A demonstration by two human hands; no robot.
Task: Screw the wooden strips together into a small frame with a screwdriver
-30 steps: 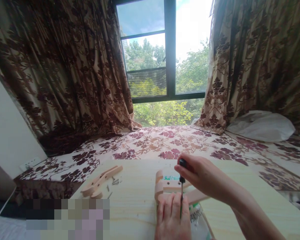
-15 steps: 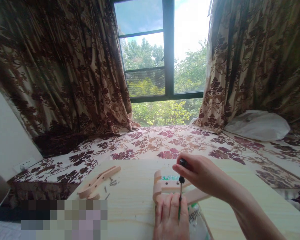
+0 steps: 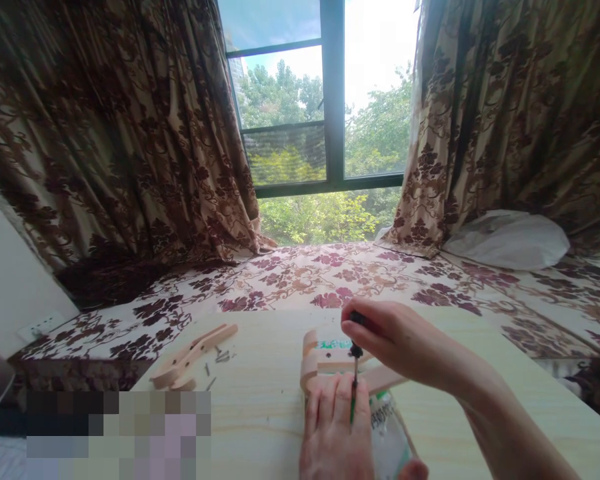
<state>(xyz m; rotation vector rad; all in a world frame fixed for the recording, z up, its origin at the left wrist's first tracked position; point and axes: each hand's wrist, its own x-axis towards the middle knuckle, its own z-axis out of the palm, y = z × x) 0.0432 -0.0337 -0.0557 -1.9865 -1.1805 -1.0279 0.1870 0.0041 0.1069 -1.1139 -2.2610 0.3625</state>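
Observation:
My right hand (image 3: pixel 387 337) is closed around the black handle of a screwdriver (image 3: pixel 357 363), held upright with its shaft pointing down between the fingers of my left hand (image 3: pixel 337 420). The tip is hidden behind those fingers. My left hand lies over the near side of a pale wooden piece (image 3: pixel 309 367) with a rounded end and dark holes, its fingers pressed on it. Beneath the wood is a plastic packet (image 3: pixel 387 427) with green and dark print. A fingertip (image 3: pixel 413 469) shows at the packet's lower right edge.
More curved wooden parts (image 3: pixel 193 360) with dark holes lie on the left of the pale wooden board (image 3: pixel 250 413), beside several screws (image 3: pixel 222 355). Behind are a flowered cloth-covered ledge (image 3: pixel 300 277), curtains (image 3: pixel 150 133), a window and a white plastic bag (image 3: pixel 510 240).
The view has shifted slightly, so everything sits a little higher and further left. A fingertip has appeared at the lower right of the packet. Both hands keep their places on screwdriver and wood.

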